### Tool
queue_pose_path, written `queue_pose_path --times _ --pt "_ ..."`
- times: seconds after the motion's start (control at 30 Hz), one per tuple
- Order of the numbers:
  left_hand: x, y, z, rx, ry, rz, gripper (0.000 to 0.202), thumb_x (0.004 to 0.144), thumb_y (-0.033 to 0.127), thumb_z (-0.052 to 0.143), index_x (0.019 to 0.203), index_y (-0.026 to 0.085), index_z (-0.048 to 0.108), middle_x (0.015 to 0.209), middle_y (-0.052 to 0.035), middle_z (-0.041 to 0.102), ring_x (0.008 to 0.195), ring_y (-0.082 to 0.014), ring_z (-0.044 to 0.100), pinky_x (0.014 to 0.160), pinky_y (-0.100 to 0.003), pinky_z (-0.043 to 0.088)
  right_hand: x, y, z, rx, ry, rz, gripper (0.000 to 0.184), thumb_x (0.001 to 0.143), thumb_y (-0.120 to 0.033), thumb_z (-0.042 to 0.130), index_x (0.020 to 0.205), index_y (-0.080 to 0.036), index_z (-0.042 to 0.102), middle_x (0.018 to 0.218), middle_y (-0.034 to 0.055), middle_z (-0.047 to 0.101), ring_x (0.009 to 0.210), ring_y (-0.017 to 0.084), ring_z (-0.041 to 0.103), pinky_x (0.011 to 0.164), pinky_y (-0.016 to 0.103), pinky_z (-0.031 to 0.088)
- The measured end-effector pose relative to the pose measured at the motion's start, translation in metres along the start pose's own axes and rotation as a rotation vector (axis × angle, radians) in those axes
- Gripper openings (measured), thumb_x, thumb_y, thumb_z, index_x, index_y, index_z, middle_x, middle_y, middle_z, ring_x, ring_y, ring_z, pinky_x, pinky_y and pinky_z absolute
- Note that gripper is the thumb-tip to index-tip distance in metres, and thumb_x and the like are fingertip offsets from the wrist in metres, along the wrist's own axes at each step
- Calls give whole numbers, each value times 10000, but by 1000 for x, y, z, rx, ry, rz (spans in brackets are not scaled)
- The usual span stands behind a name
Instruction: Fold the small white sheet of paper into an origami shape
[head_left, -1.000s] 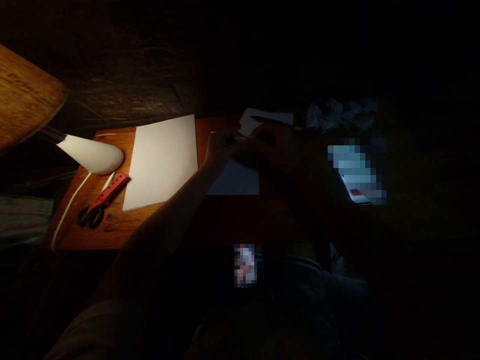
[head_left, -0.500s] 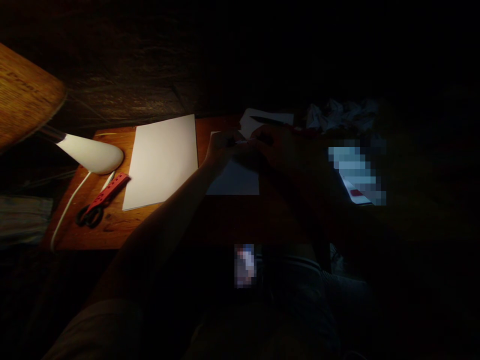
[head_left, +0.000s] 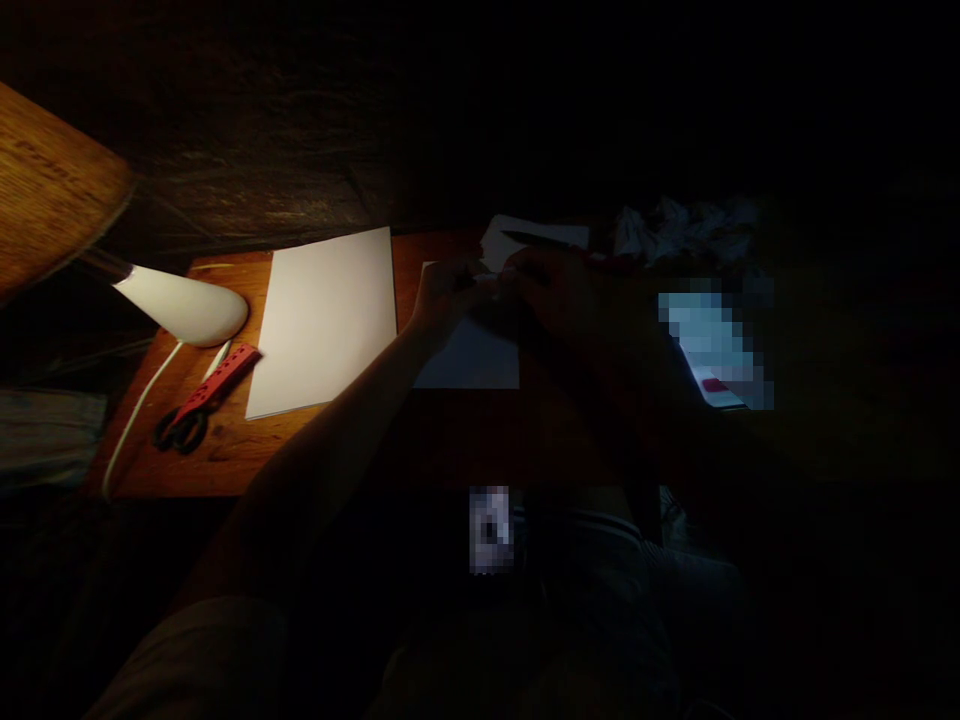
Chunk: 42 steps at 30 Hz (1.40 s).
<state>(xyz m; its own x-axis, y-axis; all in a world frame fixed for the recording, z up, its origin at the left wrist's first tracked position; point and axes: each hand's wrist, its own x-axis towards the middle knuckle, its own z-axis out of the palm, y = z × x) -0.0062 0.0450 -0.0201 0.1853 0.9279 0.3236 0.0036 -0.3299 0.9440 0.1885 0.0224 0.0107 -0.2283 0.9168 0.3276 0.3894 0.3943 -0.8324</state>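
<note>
My left hand point(head_left: 442, 297) and my right hand point(head_left: 553, 288) meet in dim light above a white sheet of paper point(head_left: 469, 355). Both have their fingers pinched on a small white piece of paper point(head_left: 489, 282), mostly covered by the fingertips. Its exact shape is too dark to make out. Just behind my right hand lies another white paper point(head_left: 501, 235), with a dark blade-like object point(head_left: 534, 239) across it. To the left of my left forearm rests a larger white sheet point(head_left: 326, 325), brightly lit.
A lamp with a white stem point(head_left: 187, 307) stands at the left of the wooden table point(head_left: 232, 470). Near its cord lie scissors in a red cover point(head_left: 214, 385). At right are a lit phone point(head_left: 709, 350) and crumpled white papers point(head_left: 675, 232). A pixelated bright patch shows over my lap.
My fingers have shifted slightly around the small paper, and my right hand sits a little closer to the left. The other things on the table stay put.
</note>
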Motion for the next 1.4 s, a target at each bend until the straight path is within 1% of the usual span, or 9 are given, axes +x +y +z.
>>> queue_pose_path --times 0.17,0.33,0.47,0.6,0.77,0.93,1.13,1.27,1.4 --pt "1 -4 2 -9 65 -5 376 754 500 953 810 217 711 749 15 711 687 -108 650 636 -243 521 1 5 3 11 77 -13 222 1018 -442 663 938 -237 689 934 40 753 894 222 685 828 368 541" --pt "3 -8 -1 -12 89 -22 309 779 404 927 740 214 688 717 25 683 685 -98 626 643 -238 494 4 13 3 64 76 -17 286 1013 -499 661 900 -237 667 888 28 732 873 215 682 806 362 548" --pt "2 -8 -3 9 73 -10 330 817 465 902 767 224 682 748 11 693 709 -119 646 662 -262 499 4 12 2 52 52 -36 378 984 -621 691 943 -245 694 954 52 758 919 231 706 844 374 563" --pt "1 -7 -3 7 107 -20 423 779 583 916 786 231 682 742 14 698 696 -131 643 646 -259 487 2 8 3 56 18 -13 402 920 -648 766 978 -254 716 1022 66 795 949 244 718 847 372 579" --pt "2 -8 -3 22 95 2 402 765 557 936 787 232 701 784 5 727 742 -141 670 697 -278 518 1 9 5 -12 46 -8 334 911 -564 808 948 -240 736 978 55 794 928 247 706 868 393 572" --pt "3 -9 -3 -1 63 16 419 758 560 941 801 227 691 779 3 717 765 -146 682 713 -285 532 2 10 1 -56 42 10 244 945 -462 788 909 -226 734 938 61 782 880 241 688 804 375 545" --pt "3 -8 -2 -10 45 0 340 777 456 934 856 228 694 804 2 707 772 -145 687 712 -285 534 1 11 -2 -74 34 15 284 940 -503 789 891 -232 720 886 55 764 868 242 668 789 376 539" --pt "3 -9 -2 16 38 4 357 767 460 951 864 229 697 792 2 722 748 -139 683 675 -272 508 1 10 -1 -60 37 16 296 941 -502 791 862 -227 714 860 51 748 859 237 664 774 368 533" --pt "3 -9 -2 7 44 6 384 762 510 953 832 225 705 773 3 742 733 -124 678 667 -252 507 2 10 1 -31 29 31 189 950 -371 766 848 -218 723 887 61 772 846 234 682 773 376 549"
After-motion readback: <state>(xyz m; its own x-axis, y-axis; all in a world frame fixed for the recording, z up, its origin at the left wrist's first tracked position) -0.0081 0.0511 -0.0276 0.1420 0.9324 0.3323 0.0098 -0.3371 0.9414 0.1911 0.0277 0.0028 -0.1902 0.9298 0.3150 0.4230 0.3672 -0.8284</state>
